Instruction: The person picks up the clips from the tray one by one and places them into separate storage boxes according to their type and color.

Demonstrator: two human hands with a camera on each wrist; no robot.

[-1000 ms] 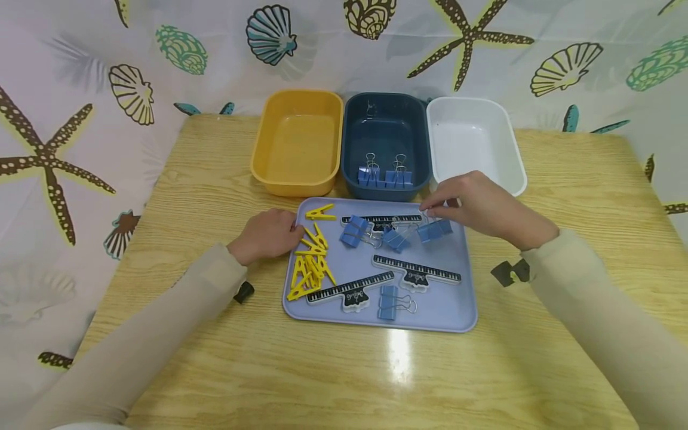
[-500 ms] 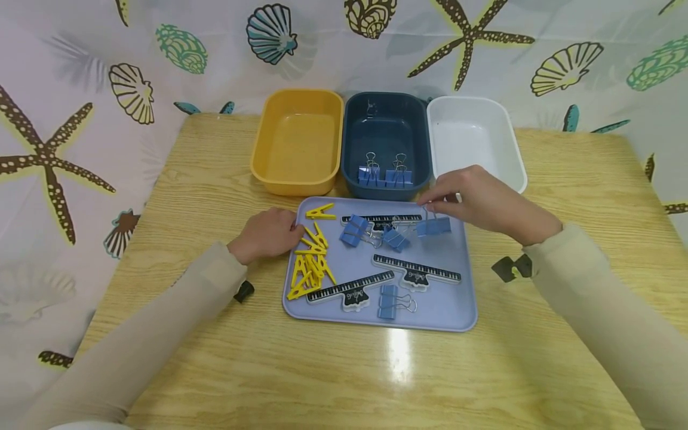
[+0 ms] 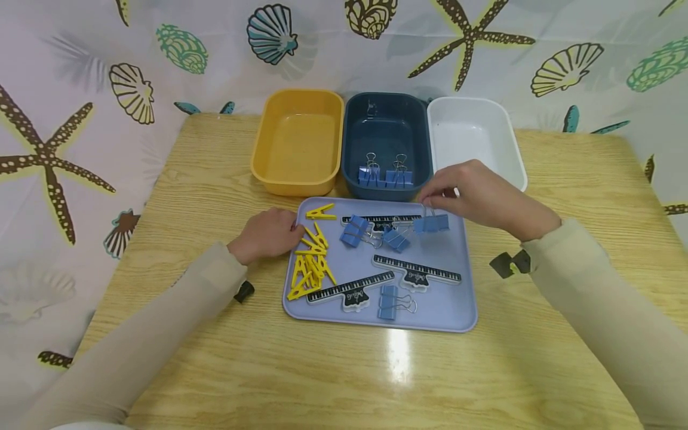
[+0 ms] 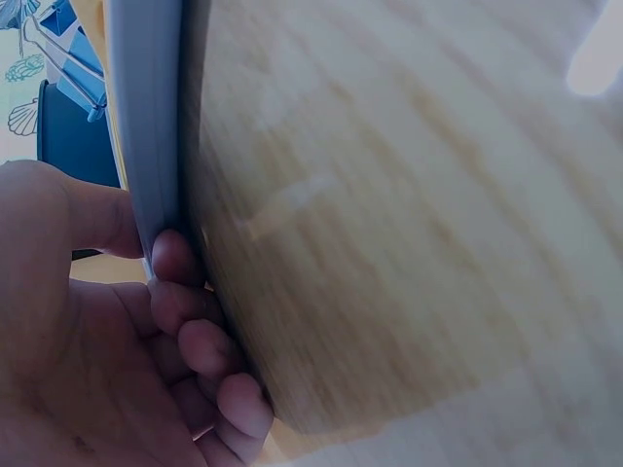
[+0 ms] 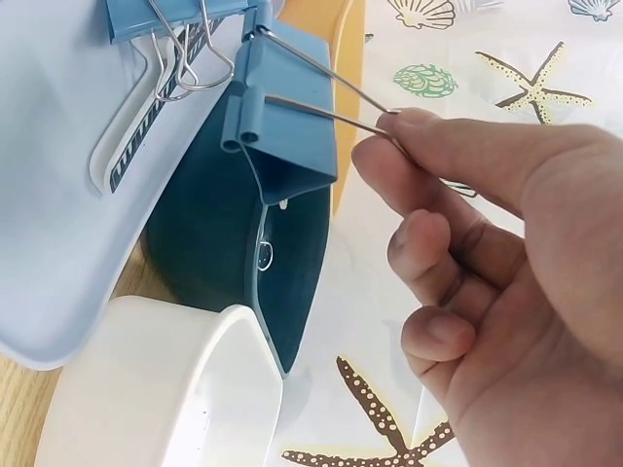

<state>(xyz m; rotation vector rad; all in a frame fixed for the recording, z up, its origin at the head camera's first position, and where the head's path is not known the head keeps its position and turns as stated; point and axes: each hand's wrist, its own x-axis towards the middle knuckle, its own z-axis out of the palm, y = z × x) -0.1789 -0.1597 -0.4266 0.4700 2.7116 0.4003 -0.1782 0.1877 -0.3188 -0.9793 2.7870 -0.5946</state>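
My right hand pinches the wire handles of a blue binder clip between thumb and forefinger. In the right wrist view that binder clip hangs from the fingertips. My left hand grips the left rim of the lavender tray; in the left wrist view, thumb and fingers lie on either side of the tray's rim. On the tray are several yellow clothespins, more blue binder clips and black-and-white piano-keyboard clips.
Behind the tray stand a yellow bin, a dark blue bin and a white bin, side by side. Two blue binder clips lie in the dark blue bin. A patterned curtain hangs behind the wooden table.
The binder clip in my right hand has swung from tilted to nearly level and shifted slightly left and up with the hand. My left hand has stayed on the tray rim.
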